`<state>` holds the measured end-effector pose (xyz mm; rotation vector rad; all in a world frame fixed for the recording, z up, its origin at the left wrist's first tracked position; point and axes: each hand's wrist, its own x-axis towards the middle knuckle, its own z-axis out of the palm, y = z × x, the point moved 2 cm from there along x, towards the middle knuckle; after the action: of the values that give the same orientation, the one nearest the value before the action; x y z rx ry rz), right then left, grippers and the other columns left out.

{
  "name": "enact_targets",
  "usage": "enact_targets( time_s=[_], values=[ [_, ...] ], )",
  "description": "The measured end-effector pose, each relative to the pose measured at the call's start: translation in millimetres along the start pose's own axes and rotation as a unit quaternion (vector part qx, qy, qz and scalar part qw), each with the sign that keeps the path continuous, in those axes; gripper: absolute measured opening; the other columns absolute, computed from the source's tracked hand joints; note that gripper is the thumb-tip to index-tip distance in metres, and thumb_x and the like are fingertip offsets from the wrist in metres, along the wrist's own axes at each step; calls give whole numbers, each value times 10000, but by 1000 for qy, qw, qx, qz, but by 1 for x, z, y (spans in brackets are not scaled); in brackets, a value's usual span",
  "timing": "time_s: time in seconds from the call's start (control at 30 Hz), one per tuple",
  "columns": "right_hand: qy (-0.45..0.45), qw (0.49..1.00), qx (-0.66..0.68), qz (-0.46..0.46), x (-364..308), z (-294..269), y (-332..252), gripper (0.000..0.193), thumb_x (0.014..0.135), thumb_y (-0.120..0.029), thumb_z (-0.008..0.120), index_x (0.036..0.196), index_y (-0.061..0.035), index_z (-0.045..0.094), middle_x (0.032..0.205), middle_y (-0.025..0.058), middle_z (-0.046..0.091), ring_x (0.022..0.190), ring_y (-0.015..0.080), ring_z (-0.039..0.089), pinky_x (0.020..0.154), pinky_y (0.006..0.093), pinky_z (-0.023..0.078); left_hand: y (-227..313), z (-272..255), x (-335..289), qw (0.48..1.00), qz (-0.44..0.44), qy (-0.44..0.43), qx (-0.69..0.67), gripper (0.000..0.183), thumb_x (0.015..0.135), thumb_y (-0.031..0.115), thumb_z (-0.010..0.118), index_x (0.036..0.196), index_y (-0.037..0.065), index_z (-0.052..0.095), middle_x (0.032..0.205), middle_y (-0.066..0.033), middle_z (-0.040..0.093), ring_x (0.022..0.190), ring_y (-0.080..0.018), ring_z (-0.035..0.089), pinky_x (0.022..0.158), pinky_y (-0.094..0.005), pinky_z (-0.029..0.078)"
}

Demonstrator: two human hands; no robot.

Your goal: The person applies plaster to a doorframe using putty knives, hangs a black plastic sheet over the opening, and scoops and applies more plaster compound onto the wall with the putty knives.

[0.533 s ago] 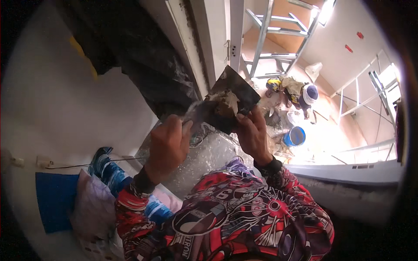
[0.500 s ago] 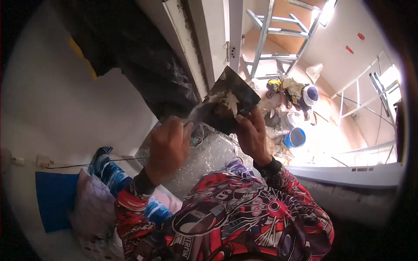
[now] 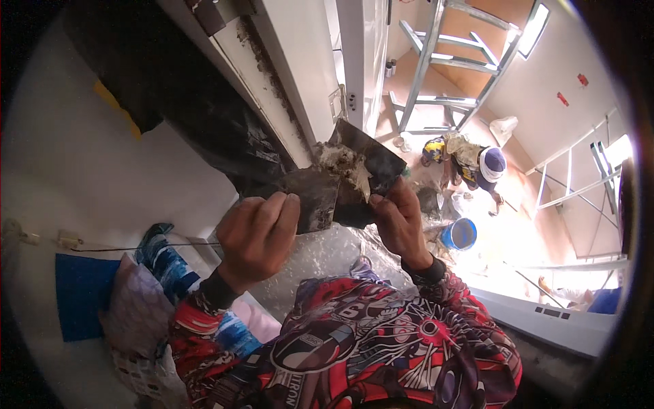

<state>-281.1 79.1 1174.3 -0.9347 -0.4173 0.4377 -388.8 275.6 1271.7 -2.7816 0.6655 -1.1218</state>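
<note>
My left hand grips a flat grey scraper, its fingers closed over the near edge. In front of my chest my right hand pinches the lower right corner of a dark square plate, thumb on top. A lump of crumbly off-white putty lies on the plate's left part and runs down its middle. The scraper blade overlaps the plate's left side, its edge close to the putty. Beyond both tools stands a white door frame with a rough, dirty groove along it.
Black sheeting hangs left of the frame. At the right, past the opening, a person crouches near a blue bucket under a metal stepladder. White scaffolding stands farther right. A pillow lies at lower left.
The scraper has swung from a blurred, edge-on stroke to lie flat over the plate's left side. The putty is now heaped toward the plate's left. The view has shifted slightly.
</note>
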Motion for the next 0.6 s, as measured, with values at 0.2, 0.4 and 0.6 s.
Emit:
enact_targets(
  time_s=[0.2, 0.4, 0.6],
  values=[
    [-37, 999, -2, 27, 6, -9, -16, 424, 926, -5, 488, 1349, 3, 460, 1177, 77, 613, 988, 129, 610, 808, 263, 520, -1, -3, 5, 999, 19, 15, 38, 332, 733, 31, 689, 1064, 16, 693, 1008, -97, 637, 767, -229, 604, 597, -306, 509],
    [-12, 997, 55, 61, 20, -12, -12, 438, 907, 2, 484, 1344, 4, 466, 1166, 75, 617, 957, 129, 620, 776, 272, 528, -11, -22, 22, 992, 80, 39, 85, 295, 760, 59, 707, 1055, 70, 707, 1037, -68, 649, 804, -220, 607, 581, -290, 482],
    [-39, 994, 101, 34, 31, 7, -20, 461, 922, -7, 498, 1378, -6, 430, 1142, 66, 626, 871, 115, 620, 670, 249, 517, -35, -45, 39, 990, 114, 64, 53, 316, 753, 75, 719, 1068, 90, 702, 1033, -44, 650, 796, -219, 607, 577, -297, 468]
  ],
)
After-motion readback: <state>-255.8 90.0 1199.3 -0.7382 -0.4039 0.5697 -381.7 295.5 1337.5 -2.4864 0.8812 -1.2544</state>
